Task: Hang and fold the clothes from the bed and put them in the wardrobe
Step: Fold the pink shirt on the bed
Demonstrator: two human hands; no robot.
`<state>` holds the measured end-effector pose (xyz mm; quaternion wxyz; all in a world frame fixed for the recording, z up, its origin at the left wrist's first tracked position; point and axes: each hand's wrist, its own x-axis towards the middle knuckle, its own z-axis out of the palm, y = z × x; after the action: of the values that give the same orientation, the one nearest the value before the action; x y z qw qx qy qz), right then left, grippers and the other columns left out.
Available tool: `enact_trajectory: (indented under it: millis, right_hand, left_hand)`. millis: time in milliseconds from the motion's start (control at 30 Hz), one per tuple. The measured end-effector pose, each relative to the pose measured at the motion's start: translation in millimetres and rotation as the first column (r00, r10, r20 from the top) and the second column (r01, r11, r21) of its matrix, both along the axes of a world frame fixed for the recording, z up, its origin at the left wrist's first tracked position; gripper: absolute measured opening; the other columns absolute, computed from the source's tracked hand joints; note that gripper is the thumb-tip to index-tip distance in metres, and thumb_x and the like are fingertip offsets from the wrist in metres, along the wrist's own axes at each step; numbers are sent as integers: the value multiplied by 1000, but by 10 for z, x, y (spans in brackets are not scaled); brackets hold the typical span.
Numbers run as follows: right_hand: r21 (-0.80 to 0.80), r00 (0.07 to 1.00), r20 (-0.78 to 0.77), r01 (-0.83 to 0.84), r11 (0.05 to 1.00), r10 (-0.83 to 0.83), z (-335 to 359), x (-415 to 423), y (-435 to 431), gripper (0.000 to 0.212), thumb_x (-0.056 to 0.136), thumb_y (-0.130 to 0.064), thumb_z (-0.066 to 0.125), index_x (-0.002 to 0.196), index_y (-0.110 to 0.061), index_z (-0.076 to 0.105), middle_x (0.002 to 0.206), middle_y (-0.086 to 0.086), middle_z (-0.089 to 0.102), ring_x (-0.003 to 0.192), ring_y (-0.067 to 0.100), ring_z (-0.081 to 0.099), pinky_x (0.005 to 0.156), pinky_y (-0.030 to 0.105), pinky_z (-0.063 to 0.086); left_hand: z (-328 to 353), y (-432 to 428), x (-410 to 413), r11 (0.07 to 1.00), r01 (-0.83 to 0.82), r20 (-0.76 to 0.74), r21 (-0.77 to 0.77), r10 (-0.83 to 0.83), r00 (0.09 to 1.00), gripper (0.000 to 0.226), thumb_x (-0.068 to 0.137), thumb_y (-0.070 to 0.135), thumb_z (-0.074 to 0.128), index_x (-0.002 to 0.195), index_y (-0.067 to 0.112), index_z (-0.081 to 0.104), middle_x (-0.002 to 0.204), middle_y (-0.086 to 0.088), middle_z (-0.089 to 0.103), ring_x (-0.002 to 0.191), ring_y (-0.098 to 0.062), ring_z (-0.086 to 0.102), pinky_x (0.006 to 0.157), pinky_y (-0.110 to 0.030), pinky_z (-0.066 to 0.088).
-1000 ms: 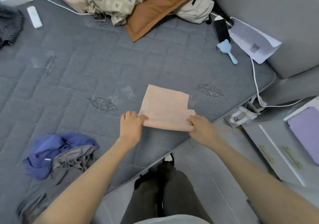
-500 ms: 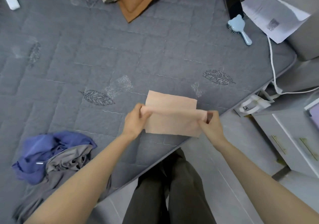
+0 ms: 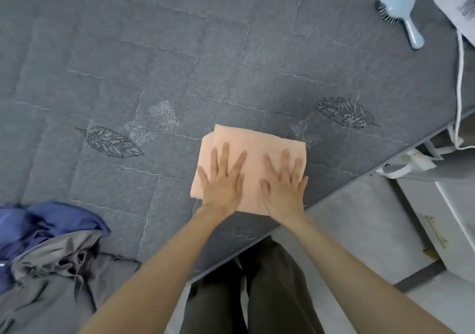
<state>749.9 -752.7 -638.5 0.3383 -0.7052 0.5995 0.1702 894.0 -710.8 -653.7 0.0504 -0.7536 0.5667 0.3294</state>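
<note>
A folded peach cloth (image 3: 259,141) lies flat on the grey quilted bed (image 3: 154,63), close to its near edge. My left hand (image 3: 223,179) presses on the cloth's left half with fingers spread and straight. My right hand (image 3: 282,182) presses flat on its right half the same way. A crumpled blue garment (image 3: 51,220) and a grey garment (image 3: 59,277) are heaped at the bed's lower left.
A light blue hairbrush (image 3: 403,12) lies at the bed's far right, beside a white cable (image 3: 460,89) hanging over the edge. A white drawer unit (image 3: 452,218) stands right of the bed. My dark trousers (image 3: 246,295) are against the bed's edge.
Both hands lifted the cloth's near edge, folded it over away from me, let go and now press flat on the smaller folded cloth. The camera moved closer to the bed.
</note>
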Motion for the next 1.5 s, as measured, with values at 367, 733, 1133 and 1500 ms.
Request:
enact_trajectory:
  millis: [367, 733, 1133, 1500]
  right_hand:
    - [117, 763, 246, 589, 800, -598, -132, -157, -38, 75, 93, -40, 55, 151, -45, 7, 138, 6, 26, 126, 23, 25, 97, 40, 33]
    - [320, 668, 251, 625, 712, -700, -115, -130, -380, 80, 89, -44, 61, 149, -46, 9, 137, 4, 54, 121, 32, 52, 87, 25, 33]
    - [221, 512, 473, 718, 660, -717, 937, -750, -162, 68, 88, -45, 59, 142, -48, 19, 124, -29, 37, 124, 20, 47, 96, 35, 36]
    - [352, 25, 532, 903, 248, -846, 1769, -1444, 1091, 88, 92, -30, 62, 152, -29, -2, 158, -5, 14, 140, 17, 27, 112, 37, 30]
  left_hand:
    - [-74, -80, -37, 735, -664, -287, -134, 613, 736, 73, 91, 45, 57, 150, 44, 14, 135, -11, 35, 122, -27, 35, 105, -38, 28]
    - [-41, -275, 262, 701, -700, -343, 139, 697, 630, 73, 87, 55, 58, 147, 28, 28, 136, 6, 52, 126, -20, 49, 95, -28, 35]
    - [1157, -387, -174, 815, -578, -561, -47, 457, 690, 65, 92, 42, 60, 146, 20, 33, 142, 9, 48, 127, -8, 47, 107, -31, 38]
    - [2037, 13, -883, 962, -143, -604, -232, -27, 797, 61, 93, 41, 59, 146, 31, 31, 139, 20, 45, 125, -11, 47, 95, -27, 36]
